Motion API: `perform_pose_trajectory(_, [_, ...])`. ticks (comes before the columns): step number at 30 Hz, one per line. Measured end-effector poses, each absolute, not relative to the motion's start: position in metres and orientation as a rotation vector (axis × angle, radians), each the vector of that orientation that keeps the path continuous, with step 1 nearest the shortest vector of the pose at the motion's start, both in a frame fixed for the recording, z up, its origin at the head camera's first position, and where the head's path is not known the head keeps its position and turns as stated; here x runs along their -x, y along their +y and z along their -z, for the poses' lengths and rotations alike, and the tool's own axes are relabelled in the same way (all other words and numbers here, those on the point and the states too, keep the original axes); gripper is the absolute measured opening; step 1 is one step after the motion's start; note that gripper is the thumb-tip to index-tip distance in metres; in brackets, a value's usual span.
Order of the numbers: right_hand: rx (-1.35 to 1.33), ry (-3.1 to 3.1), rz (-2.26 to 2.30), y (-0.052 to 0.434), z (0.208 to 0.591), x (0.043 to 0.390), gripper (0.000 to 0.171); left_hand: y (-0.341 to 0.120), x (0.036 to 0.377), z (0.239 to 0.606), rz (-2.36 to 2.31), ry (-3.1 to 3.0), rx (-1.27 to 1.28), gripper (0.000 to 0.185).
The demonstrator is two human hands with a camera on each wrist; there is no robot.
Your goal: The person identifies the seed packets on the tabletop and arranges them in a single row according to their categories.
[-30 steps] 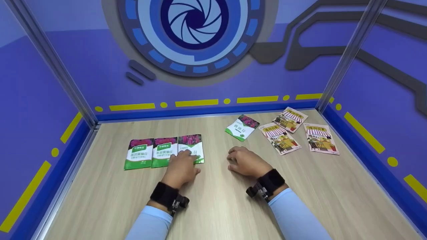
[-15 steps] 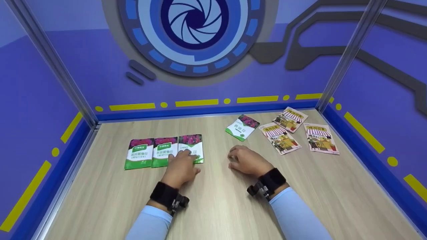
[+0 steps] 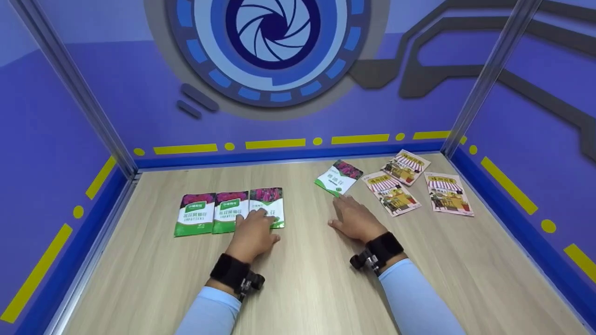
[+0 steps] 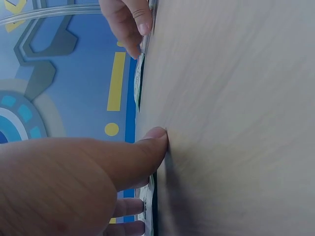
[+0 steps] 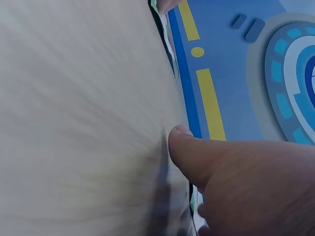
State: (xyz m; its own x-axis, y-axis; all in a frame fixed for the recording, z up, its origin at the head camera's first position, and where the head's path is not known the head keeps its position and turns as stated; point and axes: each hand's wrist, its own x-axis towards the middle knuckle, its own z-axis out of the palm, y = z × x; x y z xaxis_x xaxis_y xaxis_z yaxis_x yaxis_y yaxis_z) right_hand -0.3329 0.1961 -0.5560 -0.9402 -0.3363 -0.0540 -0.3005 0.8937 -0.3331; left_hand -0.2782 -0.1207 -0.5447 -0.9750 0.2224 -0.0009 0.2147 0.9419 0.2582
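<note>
Three green and white packets lie side by side in a row on the left part of the wooden table (image 3: 302, 288), each touching the next: the left packet (image 3: 193, 215), the middle packet (image 3: 227, 211) and the right packet (image 3: 267, 205). The left hand (image 3: 253, 232) rests flat on the lower part of the right packet, and its straight fingers also reach the edge of the middle one; the fingers lie close together and the thumb is on the bare wood (the left wrist view shows the thumb tip pressed on the table).

The right hand (image 3: 355, 218) lies flat on the table near the centre, fingers straight and close together. Its fingertips (image 3: 339, 198) touch the near corner of a single green packet (image 3: 338, 177), which lies tilted, apart from the row.

More to the right there are three orange packets with a striped awning picture: a near one (image 3: 391, 192), a far one (image 3: 405, 166) and one at the right edge (image 3: 448, 193), none of them touching a hand.
</note>
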Motion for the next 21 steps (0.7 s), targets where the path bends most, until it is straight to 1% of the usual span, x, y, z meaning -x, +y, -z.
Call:
perform_pose_trajectory(3, [0.496,2.976,0.474,0.1956,0.5540,0.3314,0.079,-0.1204,0.2788,0.5450,-0.403,3.066,-0.344,0.053])
perform_pose_trajectory(15, [0.520,2.984,0.412,0.1976,0.5560,0.3310,0.074,-0.1182,0.2794,0.5451,-0.405,3.053,-0.332,0.053])
perform_pose_trajectory(19, [0.475,3.023,0.397,0.1945,0.5523,0.3304,0.075,-0.1189,0.2790,0.5446,-0.396,3.053,-0.338,0.054])
perform_pose_trajectory(21, [0.457,3.041,0.372,0.1932,0.5512,0.3299,0.073,-0.1196,0.2788,0.5441,-0.392,3.057,-0.342,0.053])
